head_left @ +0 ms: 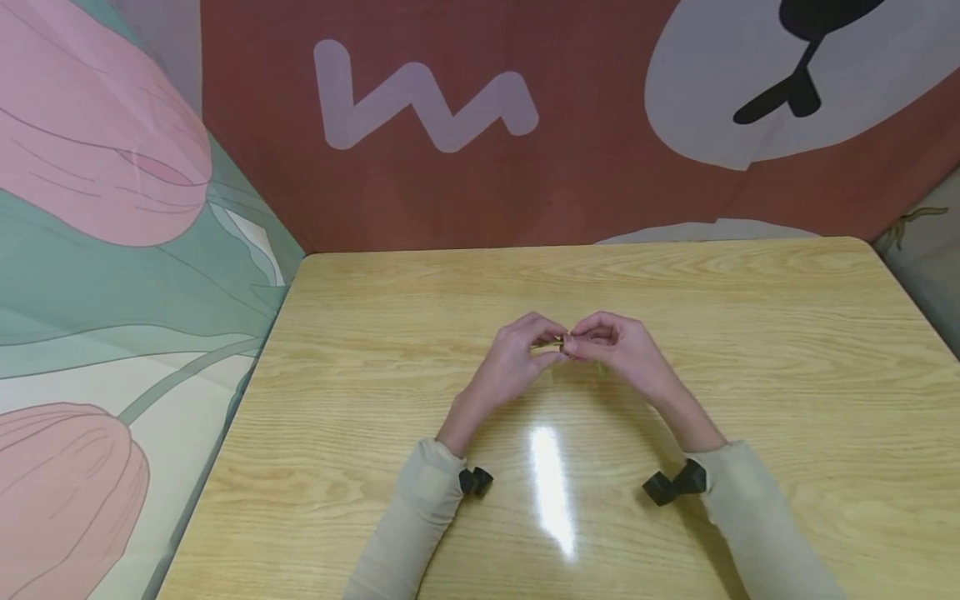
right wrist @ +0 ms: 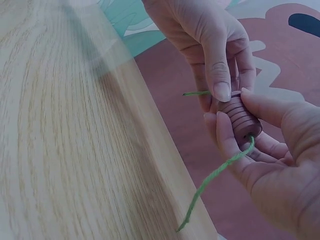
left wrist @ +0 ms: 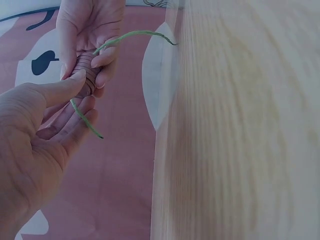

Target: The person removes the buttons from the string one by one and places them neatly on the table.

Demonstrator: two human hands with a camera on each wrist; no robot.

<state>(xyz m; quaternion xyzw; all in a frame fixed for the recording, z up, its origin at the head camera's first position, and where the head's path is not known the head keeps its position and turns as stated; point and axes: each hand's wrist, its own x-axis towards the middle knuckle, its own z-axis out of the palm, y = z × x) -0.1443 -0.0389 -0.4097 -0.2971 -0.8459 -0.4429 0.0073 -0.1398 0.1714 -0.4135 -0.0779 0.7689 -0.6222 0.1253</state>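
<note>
Both hands meet over the middle of the table. Between them is a short stack of brown ridged discs [right wrist: 241,119], with a green string [right wrist: 212,176] coming out of its ends. My left hand [head_left: 513,358] pinches one end, its thumb lying on the discs in the left wrist view. The other end is in my right hand [head_left: 630,346], thumb and fingers curled round it. A small hole shows in the end disc in the right wrist view. In the left wrist view, one string tail [left wrist: 135,34] arcs out past the right hand and a shorter one hangs below the left thumb.
A wood-grain table [head_left: 315,400] lies beneath the hands, with a bright light reflection near its front. Printed cloth [head_left: 255,100] hangs behind and at the left. Each sleeve cuff has a black wrist camera [head_left: 675,483] strapped at it.
</note>
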